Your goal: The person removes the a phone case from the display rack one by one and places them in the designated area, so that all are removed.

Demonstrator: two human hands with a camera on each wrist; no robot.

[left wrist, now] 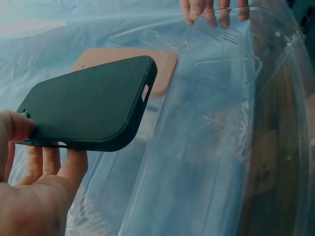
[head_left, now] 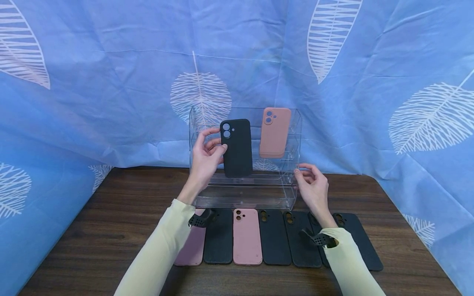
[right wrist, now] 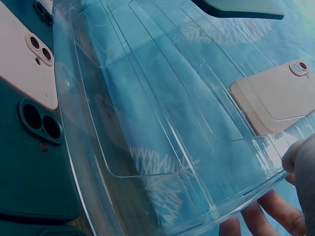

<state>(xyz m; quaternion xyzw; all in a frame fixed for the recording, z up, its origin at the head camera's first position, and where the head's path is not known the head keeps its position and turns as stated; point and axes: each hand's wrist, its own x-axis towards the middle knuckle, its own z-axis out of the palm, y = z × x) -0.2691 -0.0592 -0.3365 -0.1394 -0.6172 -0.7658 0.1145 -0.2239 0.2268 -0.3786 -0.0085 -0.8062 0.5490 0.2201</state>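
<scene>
My left hand (head_left: 205,158) pinches a black phone case (head_left: 238,152) by its left edge, thumb on the near face and fingers behind. The case is upright in front of a clear tiered display stand (head_left: 240,202), its camera cutouts at the top left. In the left wrist view the black case (left wrist: 93,105) appears tilted, and I cannot tell whether it touches the stand. A pink phone case (head_left: 275,133) stands in the upper right of the stand. My right hand (head_left: 312,187) holds the stand's right side edge between thumb and fingers.
Along the stand's front, a row of phone cases lies on the dark wooden table (head_left: 92,230): a pink case (head_left: 247,242), another pink case (head_left: 190,248) at the left end, and several black cases (head_left: 275,242). A blue leaf-print cloth (head_left: 129,102) hangs behind.
</scene>
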